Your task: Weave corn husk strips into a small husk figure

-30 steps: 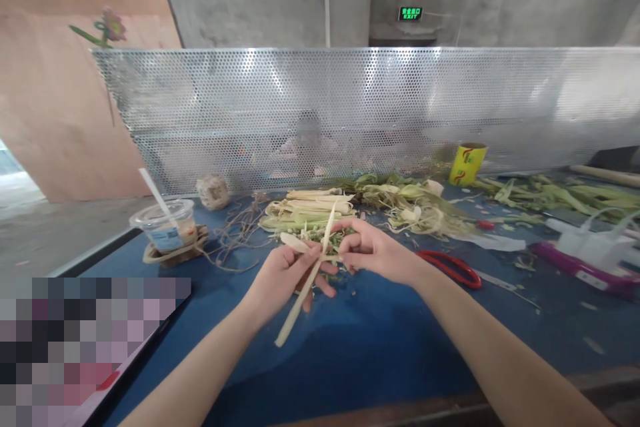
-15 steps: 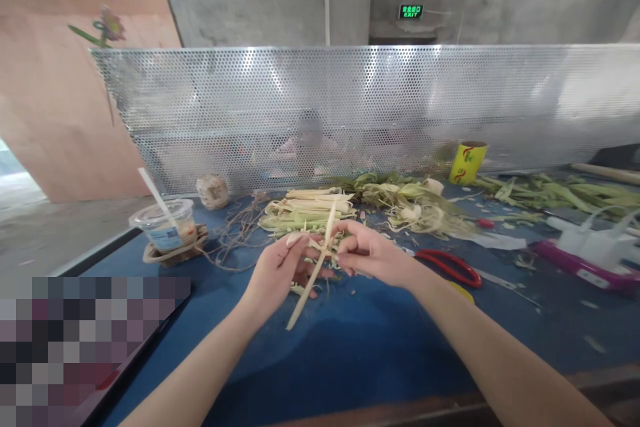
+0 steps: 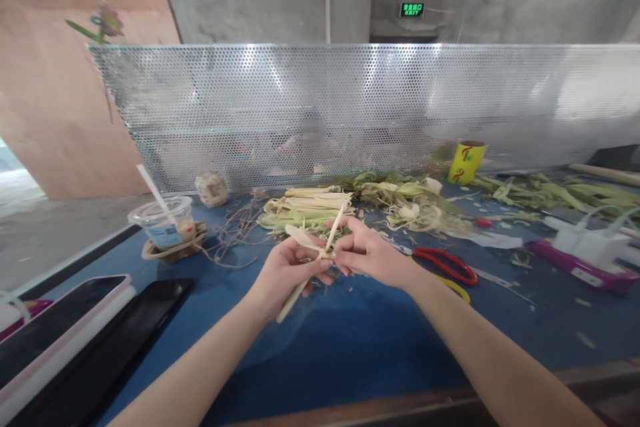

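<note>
My left hand (image 3: 293,267) pinches several pale husk strips (image 3: 334,230) that cross over one another in front of me. One strip points up between my hands, another sticks out to the upper left, and a longer end hangs below my left fingers. My right hand (image 3: 367,252) grips the strips at their crossing, thumb and fingers pressed together. Just behind my hands lies a bundle of pale folded husks (image 3: 313,203). Beside my right wrist are red-handled scissors (image 3: 447,263) and a yellow-handled pair (image 3: 456,288) partly under my forearm.
A drink cup (image 3: 170,223) with a straw stands left, near tangled twine (image 3: 233,233) and a twine ball (image 3: 211,189). Loose husks (image 3: 415,203), a yellow roll (image 3: 467,162) and a purple tray (image 3: 583,267) are at right. Phones (image 3: 65,320) lie front left.
My left thumb has come over the strips at the crossing. The long strip's lower end now passes behind my left fingers, and a wide strip end stands out to the upper left.
</note>
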`<state>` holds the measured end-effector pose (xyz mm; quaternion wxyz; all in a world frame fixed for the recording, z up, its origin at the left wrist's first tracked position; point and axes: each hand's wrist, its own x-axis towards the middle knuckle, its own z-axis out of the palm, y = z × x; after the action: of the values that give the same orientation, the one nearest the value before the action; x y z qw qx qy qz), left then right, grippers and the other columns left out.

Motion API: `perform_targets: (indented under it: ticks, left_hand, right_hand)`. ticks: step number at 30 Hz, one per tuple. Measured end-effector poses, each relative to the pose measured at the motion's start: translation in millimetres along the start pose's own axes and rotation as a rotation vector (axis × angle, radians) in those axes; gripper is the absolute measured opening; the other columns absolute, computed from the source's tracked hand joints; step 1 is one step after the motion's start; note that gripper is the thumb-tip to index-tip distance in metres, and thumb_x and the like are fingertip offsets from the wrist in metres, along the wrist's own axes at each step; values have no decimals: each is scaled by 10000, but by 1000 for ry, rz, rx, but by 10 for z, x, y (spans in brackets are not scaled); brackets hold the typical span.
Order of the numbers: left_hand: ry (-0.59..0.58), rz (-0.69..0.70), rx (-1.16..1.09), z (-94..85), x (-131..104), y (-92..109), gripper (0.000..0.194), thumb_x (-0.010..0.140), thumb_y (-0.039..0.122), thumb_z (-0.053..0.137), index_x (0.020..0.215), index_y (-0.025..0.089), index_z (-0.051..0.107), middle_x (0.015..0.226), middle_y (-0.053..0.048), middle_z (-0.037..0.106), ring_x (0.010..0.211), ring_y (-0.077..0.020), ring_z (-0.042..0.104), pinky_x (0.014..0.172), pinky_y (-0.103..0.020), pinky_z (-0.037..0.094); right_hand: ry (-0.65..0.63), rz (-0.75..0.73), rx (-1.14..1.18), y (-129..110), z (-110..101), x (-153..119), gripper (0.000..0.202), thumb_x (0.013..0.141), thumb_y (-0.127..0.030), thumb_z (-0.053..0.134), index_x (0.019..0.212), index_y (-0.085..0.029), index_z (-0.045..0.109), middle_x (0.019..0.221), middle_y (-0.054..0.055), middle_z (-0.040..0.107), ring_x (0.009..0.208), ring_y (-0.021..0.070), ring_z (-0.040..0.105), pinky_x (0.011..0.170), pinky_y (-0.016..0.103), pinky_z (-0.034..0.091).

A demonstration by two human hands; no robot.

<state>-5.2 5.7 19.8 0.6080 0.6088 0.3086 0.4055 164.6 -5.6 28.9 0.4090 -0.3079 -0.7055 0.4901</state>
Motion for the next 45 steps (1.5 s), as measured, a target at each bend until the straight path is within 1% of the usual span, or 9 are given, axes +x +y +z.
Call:
perform_targets:
  ticks: [6, 10, 17, 25, 28, 32, 36, 39, 45]
  left_hand:
    - [-88, -92, -186, 3, 0, -44, 279, 626, 196, 704, 804, 168, 491, 566, 27, 637, 459, -84, 569, 363, -133, 387]
    - [-36, -45, -61, 33, -14, -33, 235, 657, 216, 683, 795, 145, 506, 611, -9, 665, 471, -86, 590, 388, -133, 399]
    - [17, 3, 51, 52, -44, -14, 214, 701, 291, 628, 802, 128, 532, 629, -39, 661, 600, -177, 651, 283, -134, 358]
    - [2, -27, -10, 59, -89, 56, 204, 685, 277, 642, 779, 123, 546, 563, -2, 617, 435, -106, 574, 245, -118, 290]
    - [-83, -54, 23, 48, -107, 125, 317, 699, 246, 634, 971, 124, 527, 621, -28, 642, 448, -104, 573, 268, -123, 304]
    - [-152, -35, 41, 41, -111, 146, 593, 746, 226, 585, 1237, 185, 254, 635, -3, 629, 417, -91, 538, 286, -126, 320]
    - [-160, -5, 151, 40, -106, 88, 649, 780, 251, 534, 1272, 212, 113, 603, 13, 609, 414, -106, 532, 293, -136, 323]
    - [-165, 17, 213, 39, -116, 63, 664, 798, 255, 501, 1290, 237, 57, 604, 21, 596, 404, -92, 503, 316, -138, 302]
    - [-105, 58, 250, 65, -129, 91, 749, 767, 179, 534, 1319, 194, 28, 681, 16, 582, 539, -74, 473, 512, -183, 373]
  right_hand:
    - [-56, -36, 2, 20, 14, -16, 356, 814, -194, 496, 1113, -175, 303, 598, -65, 474, 529, 67, 453, 508, 206, 355]
    - [-33, -51, -39, 33, 7, -23, 359, 824, -194, 478, 1134, -184, 297, 585, -68, 458, 535, 74, 436, 510, 210, 351]
    - [-69, -73, -32, 8, -44, -35, 387, 823, -181, 489, 1172, -195, 322, 595, -67, 450, 555, 72, 431, 531, 202, 344]
    - [-137, -63, -38, -25, -111, -60, 384, 816, -208, 510, 1170, -185, 365, 600, -60, 451, 557, 70, 421, 534, 198, 347]
    - [-157, -47, -45, -11, -192, -62, 364, 826, -239, 496, 1165, -183, 376, 603, -55, 460, 551, 75, 439, 527, 205, 354]
    - [-203, 31, -193, -30, -224, -65, 372, 818, -296, 501, 1164, -180, 427, 615, -30, 514, 553, 87, 484, 502, 207, 354]
    - [-94, 108, -322, -19, -129, -50, 374, 761, -373, 560, 1079, -182, 510, 491, -57, 480, 439, 79, 451, 414, 189, 322]
    - [-43, 145, -322, 20, -65, -31, 328, 734, -405, 579, 969, -178, 548, 515, -48, 493, 415, 71, 435, 392, 189, 331]
    - [104, -108, -542, -18, -37, -43, 90, 758, -282, 555, 778, -195, 563, 641, -22, 564, 555, 90, 478, 504, 201, 349]
